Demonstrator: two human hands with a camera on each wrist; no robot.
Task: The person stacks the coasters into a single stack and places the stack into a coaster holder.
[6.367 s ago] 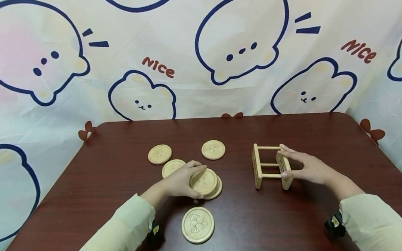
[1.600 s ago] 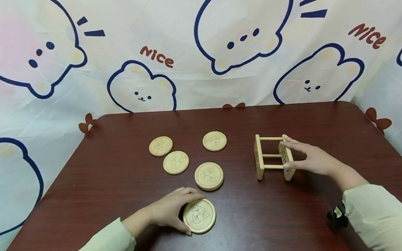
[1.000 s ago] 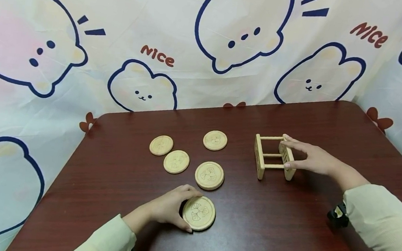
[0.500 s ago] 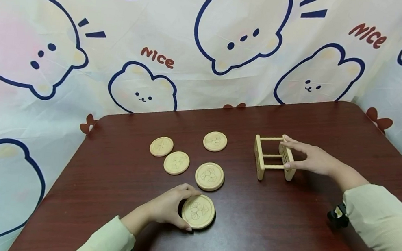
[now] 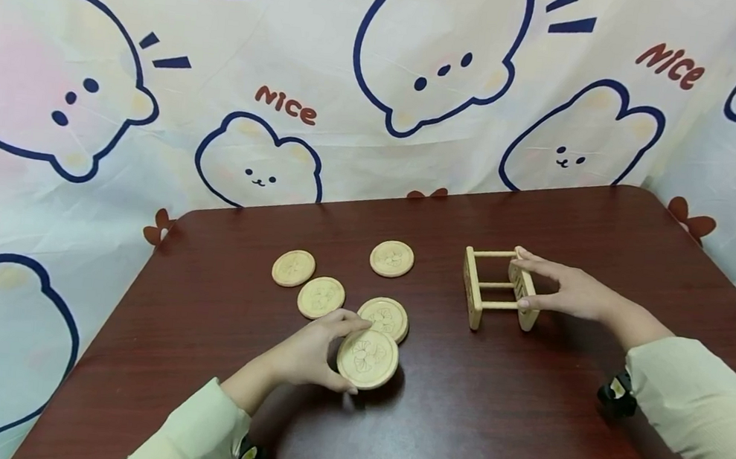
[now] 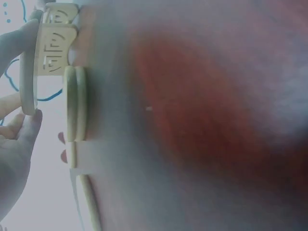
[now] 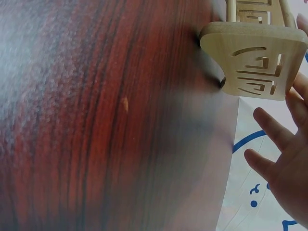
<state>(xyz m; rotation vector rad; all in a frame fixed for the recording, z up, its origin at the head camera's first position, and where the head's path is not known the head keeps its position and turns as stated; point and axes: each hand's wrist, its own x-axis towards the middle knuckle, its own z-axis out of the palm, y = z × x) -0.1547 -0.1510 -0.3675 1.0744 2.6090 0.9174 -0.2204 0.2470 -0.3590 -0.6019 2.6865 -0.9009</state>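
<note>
My left hand [image 5: 311, 351] pinches a round wooden coaster [image 5: 368, 359] by its left edge, thumb in front and fingers behind. This coaster is lifted off the table and overlaps, from my viewpoint, the front of a small coaster stack [image 5: 386, 315]; the left wrist view shows two coasters in that stack [image 6: 75, 103] and a gap between them and the held coaster [image 6: 29, 72]. On the right, my right hand [image 5: 570, 290] holds the end panel of a wooden coaster rack [image 5: 498, 304] between thumb and fingers. Cut-out patterns mark the rack's panel [image 7: 257, 62].
Three single coasters lie flat: one at the back [image 5: 392, 259], one at far left [image 5: 293, 268], one beside the left hand [image 5: 321, 297]. The dark red-brown table [image 5: 496, 422] ends at a printed cloth backdrop [image 5: 348, 160].
My left hand first set a coaster onto the stack, then took the front coaster by its edge. It has now raised it toward the stack. My right hand stays on the rack.
</note>
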